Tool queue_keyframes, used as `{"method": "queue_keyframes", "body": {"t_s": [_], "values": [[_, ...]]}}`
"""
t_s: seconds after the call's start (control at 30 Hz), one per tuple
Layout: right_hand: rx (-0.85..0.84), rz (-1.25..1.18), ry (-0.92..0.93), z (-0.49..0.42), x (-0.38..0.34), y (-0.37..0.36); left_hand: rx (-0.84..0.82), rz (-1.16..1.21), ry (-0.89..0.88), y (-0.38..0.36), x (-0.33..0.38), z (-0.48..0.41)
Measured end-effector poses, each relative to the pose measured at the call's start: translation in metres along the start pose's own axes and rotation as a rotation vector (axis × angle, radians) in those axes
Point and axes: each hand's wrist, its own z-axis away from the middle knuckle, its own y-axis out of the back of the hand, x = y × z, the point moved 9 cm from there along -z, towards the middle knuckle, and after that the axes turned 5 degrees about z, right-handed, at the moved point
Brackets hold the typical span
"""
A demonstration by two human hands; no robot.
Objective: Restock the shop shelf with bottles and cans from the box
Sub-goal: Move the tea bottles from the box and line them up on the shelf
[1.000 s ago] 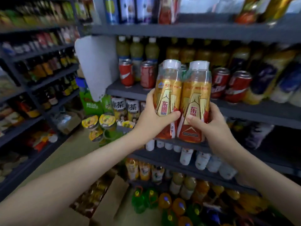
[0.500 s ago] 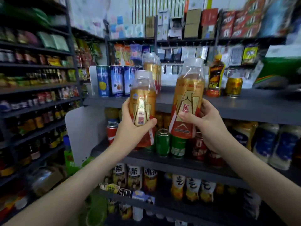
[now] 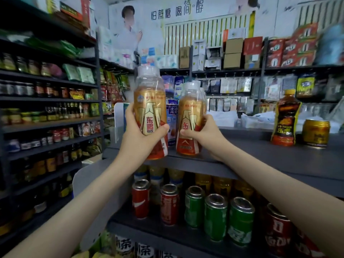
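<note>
The dark grey metal top shelf is the destination. Its front left portion is where both bottles are being presented, presumably because like stock seems to stand just behind. That item is largely hidden and cannot be confirmed.

The dark shelf below carries a front row of cans: two red cans, three green cans, and at least one more red can at the far right. The supply box is not in view.

There are two clear plastic bottles with gold-and-orange labels and pale caps, both upright. The left-hand bottle is held higher and nearer the camera, off the shelf. The right-hand bottle has its base at the shelf's front lip. Whether it is touching cannot be determined.

On the right of the top shelf stand one dark bottle with an orange cap and one gold can, just beside each other.

The left hand is wrapped round the lower body of its bottle, thumb across the label. The right hand grips its bottle low on the side, fingers curled round. The low grips appear to be for setting the bases down first.

Judgement: placement is in progress, with neither bottle released.
</note>
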Motion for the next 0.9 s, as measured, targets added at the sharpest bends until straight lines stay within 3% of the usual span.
{"method": "queue_keyframes", "body": {"t_s": [0.37,0.57,0.63,0.73,0.83,0.9], "values": [[-0.009,0.419,0.124,-0.016,-0.008,-0.004,-0.044,0.084,-0.018,-0.035,-0.004,-0.013],[-0.087,0.559,0.083,-0.016,-0.007,0.009,-0.05,0.056,-0.038,-0.054,0.009,-0.009],[-0.09,0.49,0.072,-0.005,-0.016,0.019,-0.053,0.057,-0.036,-0.06,0.013,-0.007],[0.021,0.197,0.131,0.014,-0.037,0.043,-0.063,0.032,-0.062,-0.071,0.023,-0.001],[-0.098,-0.087,0.218,0.037,-0.056,0.042,-0.081,-0.008,-0.093,-0.087,0.035,0.004],[-0.158,-0.106,0.242,0.046,-0.062,0.041,-0.096,-0.064,-0.123,-0.101,0.042,0.004]]}}
